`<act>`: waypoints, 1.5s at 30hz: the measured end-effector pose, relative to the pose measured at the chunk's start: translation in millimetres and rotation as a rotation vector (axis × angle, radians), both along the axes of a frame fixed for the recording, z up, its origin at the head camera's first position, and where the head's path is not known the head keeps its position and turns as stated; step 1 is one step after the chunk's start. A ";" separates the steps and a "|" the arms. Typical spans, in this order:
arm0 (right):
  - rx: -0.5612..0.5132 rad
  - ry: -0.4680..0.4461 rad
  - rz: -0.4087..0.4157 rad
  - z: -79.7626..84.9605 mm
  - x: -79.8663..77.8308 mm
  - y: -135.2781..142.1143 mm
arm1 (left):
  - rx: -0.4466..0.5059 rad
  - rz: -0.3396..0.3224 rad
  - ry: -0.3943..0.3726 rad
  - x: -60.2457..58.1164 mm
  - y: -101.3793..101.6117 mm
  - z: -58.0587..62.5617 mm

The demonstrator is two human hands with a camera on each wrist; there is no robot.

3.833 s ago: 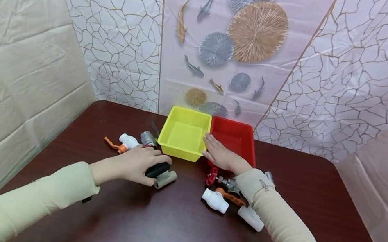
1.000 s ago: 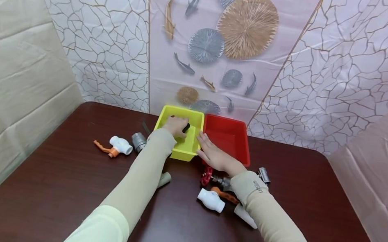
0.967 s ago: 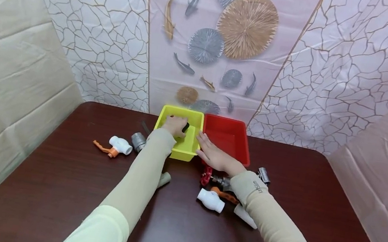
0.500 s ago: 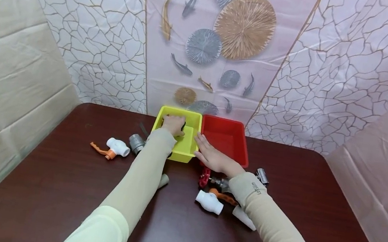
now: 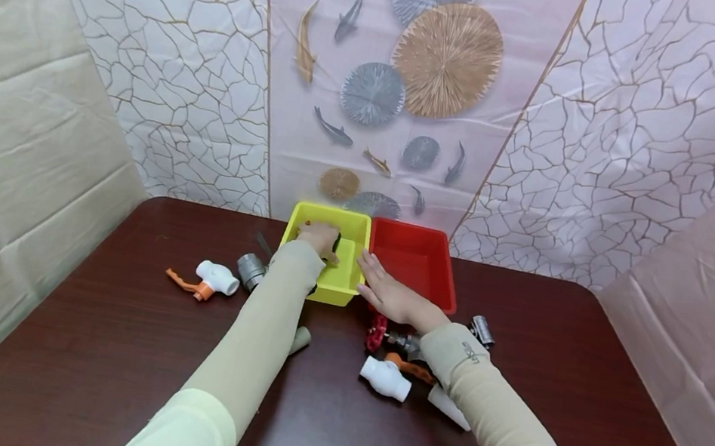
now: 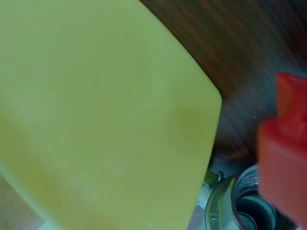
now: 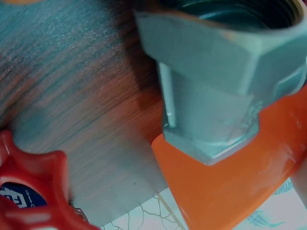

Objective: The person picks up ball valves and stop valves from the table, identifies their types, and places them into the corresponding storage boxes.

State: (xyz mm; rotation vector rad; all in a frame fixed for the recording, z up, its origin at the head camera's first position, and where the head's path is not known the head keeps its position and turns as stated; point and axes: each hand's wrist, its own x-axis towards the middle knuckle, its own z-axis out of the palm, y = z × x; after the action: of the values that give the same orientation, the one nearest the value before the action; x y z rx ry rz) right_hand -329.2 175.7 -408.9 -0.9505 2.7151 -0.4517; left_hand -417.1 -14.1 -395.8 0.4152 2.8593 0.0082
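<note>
My left hand (image 5: 319, 239) reaches down inside the yellow bin (image 5: 340, 298), holding a black object (image 5: 337, 242) between thumb and fingers; most of it is hidden by the hand. A small red spot (image 5: 307, 223) shows at the hand's far side. Fingers straight, my right hand (image 5: 392, 293) lies over the front of the red bin (image 5: 450, 266), its fingertips at the yellow bin's right rim. In the left wrist view the yellow bin's wall (image 6: 110, 105) fills most of the picture, beside a blurred red part (image 6: 288, 148) and a threaded metal fitting (image 6: 247, 201).
Left of the bins lie a white valve with an orange handle (image 5: 217, 277) and a metal fitting (image 5: 250, 269). A grey pipe piece (image 5: 300, 340) shows beside the left sleeve. Under the right arm are a red-wheeled valve (image 5: 376, 333), another white valve (image 5: 385, 378) and a pale pipe piece (image 5: 448, 406).
Since the oldest frame, my left hand has gone from the table into the yellow bin with the black object. Over the last second both hands stay nearly still while the view tilts slightly.
</note>
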 end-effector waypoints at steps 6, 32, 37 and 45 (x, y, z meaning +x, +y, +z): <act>-0.023 0.012 0.005 0.4 1.5 -0.6 | -0.003 -0.016 0.040 1.5 0.3 5.0; 0.010 0.012 0.004 -2.2 -0.3 -5.8 | -0.023 -0.013 0.047 8.1 -7.9 6.2; 0.019 0.001 -0.013 -1.3 -1.0 -6.8 | -0.021 -0.027 0.097 8.4 -11.7 12.7; 0.024 -0.016 -0.030 0.0 -0.8 -2.6 | 0.056 -0.079 0.129 8.9 -15.2 22.8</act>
State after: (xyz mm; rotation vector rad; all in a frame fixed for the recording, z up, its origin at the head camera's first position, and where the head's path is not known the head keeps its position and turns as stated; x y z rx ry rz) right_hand -330.0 173.2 -408.9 -0.8974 2.7169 -0.4291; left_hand -408.2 -29.3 -373.0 0.5586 2.9723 0.0492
